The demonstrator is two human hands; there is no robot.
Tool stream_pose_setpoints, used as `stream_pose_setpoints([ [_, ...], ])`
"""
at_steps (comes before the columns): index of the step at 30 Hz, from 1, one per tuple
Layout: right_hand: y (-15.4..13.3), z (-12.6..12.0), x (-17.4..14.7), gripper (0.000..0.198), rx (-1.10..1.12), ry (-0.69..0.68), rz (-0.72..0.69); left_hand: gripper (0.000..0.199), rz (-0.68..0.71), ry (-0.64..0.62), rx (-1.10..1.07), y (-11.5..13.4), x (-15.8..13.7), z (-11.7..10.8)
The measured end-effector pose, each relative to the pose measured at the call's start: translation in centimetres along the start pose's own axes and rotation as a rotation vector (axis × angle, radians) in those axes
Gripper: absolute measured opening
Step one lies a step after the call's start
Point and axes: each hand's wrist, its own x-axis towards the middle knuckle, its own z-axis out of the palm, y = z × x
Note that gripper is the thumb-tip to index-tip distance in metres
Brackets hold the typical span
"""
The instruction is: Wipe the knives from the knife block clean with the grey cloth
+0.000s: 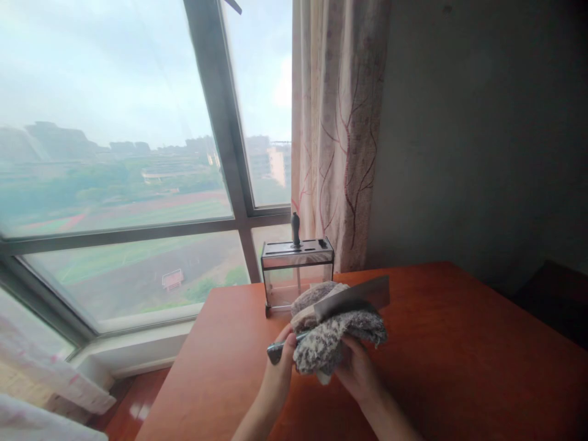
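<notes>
1. Right hand (357,364) is pressing against the towel (321,346) from below; its fingers are hiding behind the folds, so cannot tell how closed they are.
2. Left hand (285,350) is gripping the knife (361,297) by its handle (275,352), thumb bearing on top.
3. Knife is hovering over the table (215,361), towel bunching about its blade (374,291). Step: apparently wiping; next move is calling for fingers keeping off the metal.
4. Beyond, a knife block (316,261) is standing before the curtain (340,141).

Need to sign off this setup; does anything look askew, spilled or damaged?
Nothing stands out: the knife holder stands upright on the table, and the cleaver is held by its handle, with fluffy cloth on both sides of its blade.
</notes>
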Motion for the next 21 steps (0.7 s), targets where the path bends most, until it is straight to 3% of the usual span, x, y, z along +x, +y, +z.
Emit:
stream_pose_setpoints([
  [10, 1.1, 0.7, -0.5, 0.036, -0.198, 0.017, 0.034, 0.045, 0.045, -0.055, 0.127, -0.1, 0.2, -1.0],
  [13, 0.4, 0.2, -0.3, 0.032, -0.165, 0.07, 0.016, 0.043, 0.071, -0.087, 0.157, 0.3, 0.3, -1.2],
  [21, -2.1, -1.3, 1.7, 0.03, 0.019, 0.231, -0.082, 0.043, 0.026, -0.03, 0.27, 1.0, 1.2, -2.5],
])
